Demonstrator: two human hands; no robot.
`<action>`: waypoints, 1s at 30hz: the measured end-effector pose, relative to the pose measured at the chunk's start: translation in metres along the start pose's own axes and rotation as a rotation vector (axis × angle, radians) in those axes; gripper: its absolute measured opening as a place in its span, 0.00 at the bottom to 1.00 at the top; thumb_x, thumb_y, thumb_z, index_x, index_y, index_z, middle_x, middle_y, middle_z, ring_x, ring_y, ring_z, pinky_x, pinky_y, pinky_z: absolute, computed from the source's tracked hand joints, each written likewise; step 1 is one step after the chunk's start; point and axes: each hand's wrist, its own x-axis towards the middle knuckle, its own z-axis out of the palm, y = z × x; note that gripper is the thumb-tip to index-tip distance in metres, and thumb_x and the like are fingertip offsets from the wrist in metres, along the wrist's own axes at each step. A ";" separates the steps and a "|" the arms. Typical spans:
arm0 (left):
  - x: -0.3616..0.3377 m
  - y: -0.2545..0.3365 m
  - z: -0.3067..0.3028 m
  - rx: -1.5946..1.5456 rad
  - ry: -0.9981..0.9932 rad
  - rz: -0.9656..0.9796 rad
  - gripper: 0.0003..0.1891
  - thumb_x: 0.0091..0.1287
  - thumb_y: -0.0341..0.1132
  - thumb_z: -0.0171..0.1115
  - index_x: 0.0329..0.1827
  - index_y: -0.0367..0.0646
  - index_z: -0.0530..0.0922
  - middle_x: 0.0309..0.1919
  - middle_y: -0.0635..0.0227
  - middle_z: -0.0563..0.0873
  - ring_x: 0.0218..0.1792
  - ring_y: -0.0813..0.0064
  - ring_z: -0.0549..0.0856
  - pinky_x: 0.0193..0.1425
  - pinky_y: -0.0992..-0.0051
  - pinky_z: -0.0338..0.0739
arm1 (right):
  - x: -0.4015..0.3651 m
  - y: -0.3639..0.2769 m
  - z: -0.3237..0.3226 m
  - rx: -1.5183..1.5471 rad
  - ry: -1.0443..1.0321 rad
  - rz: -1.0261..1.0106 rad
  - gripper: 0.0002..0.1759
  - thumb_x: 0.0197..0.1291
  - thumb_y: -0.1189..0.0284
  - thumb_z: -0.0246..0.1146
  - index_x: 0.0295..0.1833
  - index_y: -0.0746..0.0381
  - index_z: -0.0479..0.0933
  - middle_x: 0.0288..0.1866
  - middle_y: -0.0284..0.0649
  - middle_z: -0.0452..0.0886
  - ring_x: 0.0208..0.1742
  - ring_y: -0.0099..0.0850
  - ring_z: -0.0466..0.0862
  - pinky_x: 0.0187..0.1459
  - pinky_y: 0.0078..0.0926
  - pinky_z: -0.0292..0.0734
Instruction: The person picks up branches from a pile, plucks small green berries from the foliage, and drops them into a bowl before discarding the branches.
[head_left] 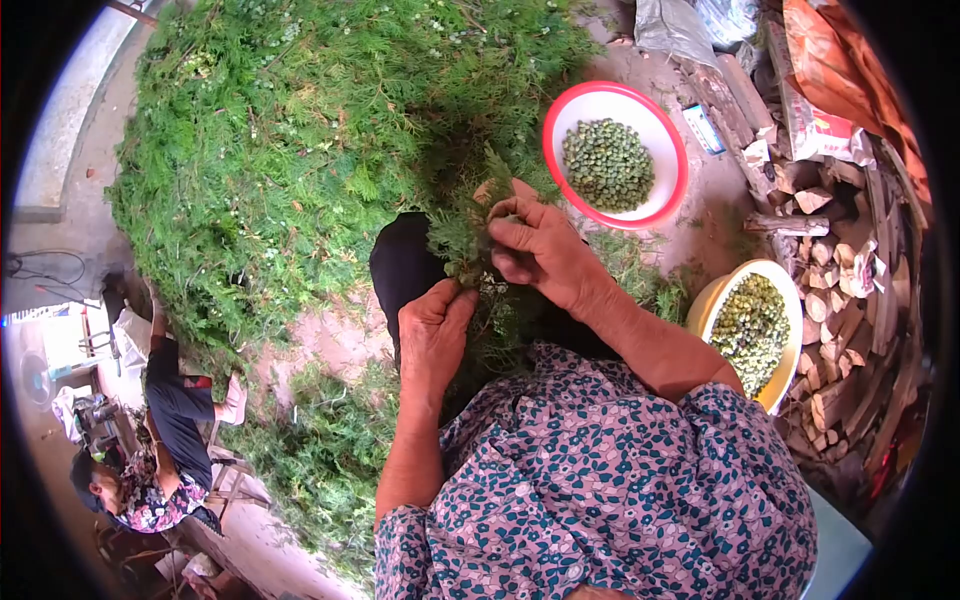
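Observation:
A leafy green sprig (pixel 460 235) is held up over my lap between my two hands. My left hand (pixel 435 330) pinches its lower part with thumb and fingers. Higher and to the right, my right hand (pixel 540 245) has its fingers curled at the sprig's side, near small round green cones; whether a cone is between the fingertips is hidden. More greenery hangs below the hands. Beyond my right hand is a white basin with a red rim (pixel 676 190), holding many small green cones (pixel 608 165).
A large heap of cut green branches (pixel 270 150) spreads ahead and left. A yellow basin (pixel 790 350) of cones stands at the right, beside stacked firewood (pixel 830 300). Another person (pixel 180 430) sits at the far left. An orange sheet (pixel 850 70) lies top right.

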 end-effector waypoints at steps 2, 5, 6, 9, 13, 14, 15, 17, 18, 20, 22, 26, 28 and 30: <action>0.001 0.001 0.000 -0.029 0.035 -0.060 0.08 0.59 0.30 0.58 0.26 0.35 0.72 0.15 0.63 0.67 0.19 0.81 0.63 0.24 0.76 0.64 | -0.006 -0.005 0.007 -0.054 -0.036 -0.028 0.08 0.56 0.76 0.60 0.42 0.63 0.72 0.25 0.35 0.75 0.20 0.21 0.74 0.18 0.13 0.64; 0.004 -0.003 -0.003 0.019 0.024 -0.039 0.07 0.59 0.30 0.57 0.27 0.35 0.74 0.15 0.61 0.69 0.18 0.79 0.66 0.24 0.76 0.65 | -0.013 -0.007 0.014 -0.455 -0.061 -0.031 0.08 0.55 0.76 0.61 0.41 0.62 0.74 0.26 0.35 0.75 0.19 0.20 0.73 0.19 0.12 0.65; 0.004 -0.003 -0.002 0.019 0.023 -0.039 0.07 0.59 0.30 0.57 0.27 0.35 0.74 0.15 0.61 0.69 0.18 0.79 0.66 0.24 0.76 0.65 | -0.015 -0.006 0.016 -0.646 -0.062 -0.099 0.10 0.52 0.75 0.65 0.41 0.62 0.77 0.32 0.34 0.75 0.27 0.22 0.75 0.26 0.15 0.68; 0.004 -0.001 0.001 0.007 0.019 -0.021 0.07 0.59 0.31 0.57 0.28 0.35 0.75 0.16 0.59 0.71 0.18 0.77 0.69 0.24 0.75 0.66 | -0.003 0.009 0.006 -1.063 -0.214 -0.711 0.13 0.48 0.74 0.67 0.41 0.63 0.77 0.33 0.34 0.75 0.33 0.27 0.76 0.36 0.20 0.70; 0.003 -0.001 0.000 0.014 -0.019 -0.018 0.07 0.60 0.31 0.58 0.33 0.36 0.78 0.20 0.56 0.76 0.21 0.75 0.75 0.29 0.75 0.69 | 0.001 0.010 -0.001 -1.086 -0.193 -0.706 0.11 0.49 0.74 0.65 0.40 0.63 0.77 0.30 0.37 0.75 0.32 0.29 0.76 0.35 0.22 0.71; 0.003 -0.001 0.001 0.005 -0.021 -0.017 0.07 0.60 0.31 0.58 0.35 0.36 0.79 0.21 0.56 0.77 0.22 0.76 0.76 0.30 0.75 0.70 | -0.001 0.006 0.000 -1.085 -0.192 -0.707 0.11 0.49 0.74 0.65 0.40 0.63 0.77 0.30 0.37 0.75 0.32 0.29 0.76 0.35 0.22 0.71; 0.002 -0.001 0.001 0.005 -0.021 -0.014 0.07 0.60 0.31 0.58 0.35 0.36 0.79 0.21 0.56 0.77 0.22 0.76 0.76 0.30 0.75 0.70 | -0.007 -0.002 0.002 -0.747 -0.134 -0.320 0.11 0.53 0.72 0.63 0.42 0.63 0.76 0.32 0.37 0.75 0.29 0.27 0.75 0.29 0.20 0.68; 0.003 -0.004 0.000 -0.088 0.017 0.019 0.08 0.60 0.31 0.58 0.38 0.35 0.79 0.24 0.58 0.80 0.25 0.77 0.78 0.33 0.75 0.71 | -0.012 -0.008 -0.002 -0.397 -0.075 0.057 0.11 0.57 0.70 0.61 0.45 0.63 0.74 0.34 0.37 0.76 0.25 0.24 0.73 0.23 0.17 0.64; 0.003 -0.004 0.000 -0.087 0.020 0.018 0.08 0.60 0.31 0.58 0.38 0.35 0.79 0.24 0.58 0.80 0.25 0.77 0.78 0.33 0.75 0.71 | -0.012 -0.009 -0.008 -0.183 -0.095 0.019 0.11 0.60 0.70 0.58 0.46 0.63 0.73 0.34 0.37 0.76 0.23 0.23 0.72 0.20 0.15 0.61; 0.004 -0.003 0.000 -0.042 0.000 0.017 0.09 0.61 0.32 0.57 0.38 0.33 0.78 0.22 0.61 0.80 0.25 0.81 0.76 0.32 0.77 0.71 | -0.014 -0.021 -0.012 0.072 -0.074 -0.012 0.09 0.63 0.72 0.53 0.46 0.63 0.71 0.34 0.38 0.75 0.20 0.22 0.71 0.17 0.14 0.60; 0.007 0.000 0.001 -0.034 -0.005 -0.033 0.09 0.62 0.33 0.57 0.38 0.34 0.78 0.22 0.62 0.79 0.25 0.82 0.74 0.32 0.77 0.70 | -0.020 -0.038 -0.019 0.066 -0.019 -0.072 0.09 0.63 0.72 0.53 0.46 0.64 0.71 0.34 0.39 0.75 0.21 0.22 0.71 0.18 0.14 0.60; 0.011 -0.015 0.003 -0.170 0.088 -0.085 0.10 0.63 0.34 0.57 0.39 0.35 0.78 0.22 0.70 0.77 0.27 0.85 0.70 0.32 0.80 0.68 | -0.011 -0.065 -0.075 0.151 0.141 -0.284 0.09 0.62 0.73 0.53 0.45 0.66 0.71 0.35 0.40 0.76 0.27 0.24 0.73 0.22 0.16 0.63; 0.011 -0.017 0.001 -0.231 0.089 -0.090 0.09 0.63 0.32 0.58 0.39 0.34 0.78 0.24 0.72 0.79 0.28 0.86 0.71 0.34 0.81 0.68 | -0.001 -0.077 -0.116 0.167 0.368 -0.347 0.13 0.60 0.72 0.56 0.48 0.68 0.68 0.40 0.45 0.72 0.40 0.33 0.76 0.34 0.26 0.76; 0.011 -0.015 0.001 -0.293 0.089 -0.094 0.09 0.62 0.31 0.58 0.40 0.33 0.78 0.27 0.74 0.80 0.29 0.86 0.72 0.35 0.82 0.69 | 0.012 -0.089 -0.146 0.336 0.421 -0.401 0.15 0.60 0.72 0.57 0.50 0.68 0.67 0.47 0.47 0.69 0.46 0.39 0.74 0.43 0.33 0.76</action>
